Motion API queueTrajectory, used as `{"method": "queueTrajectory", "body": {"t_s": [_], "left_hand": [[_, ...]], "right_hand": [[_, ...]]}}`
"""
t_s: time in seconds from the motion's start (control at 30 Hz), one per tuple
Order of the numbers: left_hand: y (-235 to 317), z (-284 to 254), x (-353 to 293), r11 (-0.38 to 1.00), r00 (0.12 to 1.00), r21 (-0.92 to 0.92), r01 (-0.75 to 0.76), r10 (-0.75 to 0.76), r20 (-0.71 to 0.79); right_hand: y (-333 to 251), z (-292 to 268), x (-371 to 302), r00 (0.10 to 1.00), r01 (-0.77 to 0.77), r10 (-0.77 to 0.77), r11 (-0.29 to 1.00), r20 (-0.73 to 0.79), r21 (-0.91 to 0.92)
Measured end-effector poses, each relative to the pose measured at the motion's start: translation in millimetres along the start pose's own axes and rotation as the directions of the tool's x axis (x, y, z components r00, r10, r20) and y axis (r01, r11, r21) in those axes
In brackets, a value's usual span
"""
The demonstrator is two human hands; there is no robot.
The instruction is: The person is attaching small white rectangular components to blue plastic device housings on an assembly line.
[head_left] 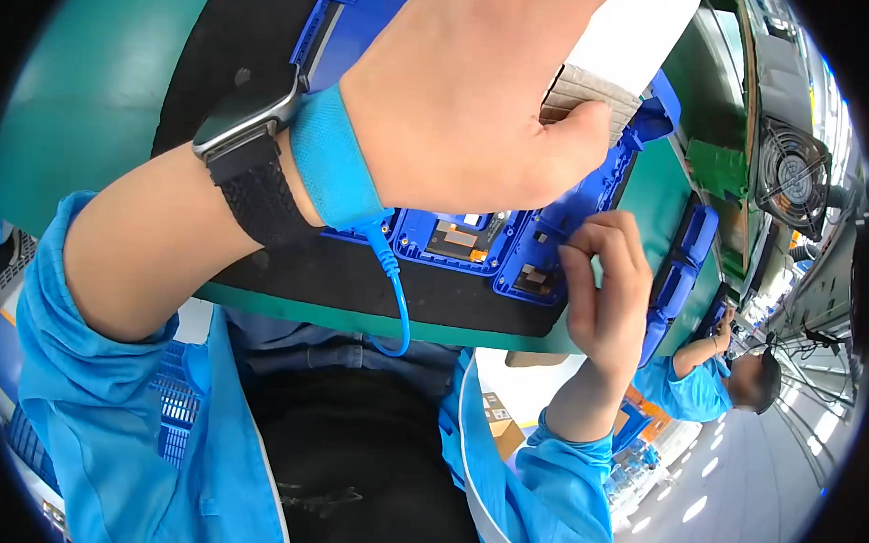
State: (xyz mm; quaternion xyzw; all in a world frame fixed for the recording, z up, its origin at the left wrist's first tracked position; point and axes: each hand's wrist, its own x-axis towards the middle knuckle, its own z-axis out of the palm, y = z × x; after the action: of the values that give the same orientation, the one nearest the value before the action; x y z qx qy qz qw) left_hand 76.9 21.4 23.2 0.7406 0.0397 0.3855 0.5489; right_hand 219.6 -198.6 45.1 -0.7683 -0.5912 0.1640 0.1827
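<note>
My left hand point(478, 110) reaches across the top, back of the hand up, with a blue wrist strap point(338, 158) and a watch point(253, 122) on its arm. Its thumb is bent against a piece of brown-edged white cardboard point(634, 39), and the hand appears closed on it; the other fingers are hidden. Below it lies an opened blue plastic housing point(407, 234) with electronic parts inside, partly covered by my left hand. My right hand point(611, 287) is at the housing's lower right corner, thumb and index finger curled to a pinch; anything between the tips is too small to make out.
A black mat point(348, 283) lies under the housing on a green table point(86, 97). A blue cord point(402, 309) hangs from the wrist strap. Right of the mat stand another blue housing point(679, 270) and a fan point(792, 174). Another person point(689, 376) works farther right.
</note>
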Motion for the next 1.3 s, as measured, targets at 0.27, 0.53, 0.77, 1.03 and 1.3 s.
{"method": "queueTrajectory", "body": {"t_s": [0.27,0.53,0.77,1.03,1.3], "left_hand": [[-17.7,7.6,-9.6,1.0,1.0,0.001,0.021,-0.021,0.002],[-29.7,12.4,-15.7,1.0,1.0,0.018,0.022,-0.023,0.009],[-36.1,22.2,-15.5,0.999,1.0,0.043,0.017,-0.018,0.009],[-21.6,33.3,-4.8,0.995,0.994,-0.014,-0.101,0.1,-0.045],[-24.0,31.5,-7.9,0.981,0.981,-0.041,-0.19,0.192,0.042]], "right_hand": [[5.7,0.9,-16.2,1.0,0.004,-0.004,0.998,0.01,-0.056],[4.9,0.5,-15.9,0.998,-0.038,0.042,0.996,0.05,-0.079],[2.6,-1.7,-12.5,0.996,-0.057,0.061,0.996,0.063,-0.064],[2.4,0.4,-14.4,0.956,0.003,0.03,0.994,-0.293,0.111],[-8.4,2.6,19.1,0.862,0.122,-0.048,0.986,-0.505,0.114]]}}
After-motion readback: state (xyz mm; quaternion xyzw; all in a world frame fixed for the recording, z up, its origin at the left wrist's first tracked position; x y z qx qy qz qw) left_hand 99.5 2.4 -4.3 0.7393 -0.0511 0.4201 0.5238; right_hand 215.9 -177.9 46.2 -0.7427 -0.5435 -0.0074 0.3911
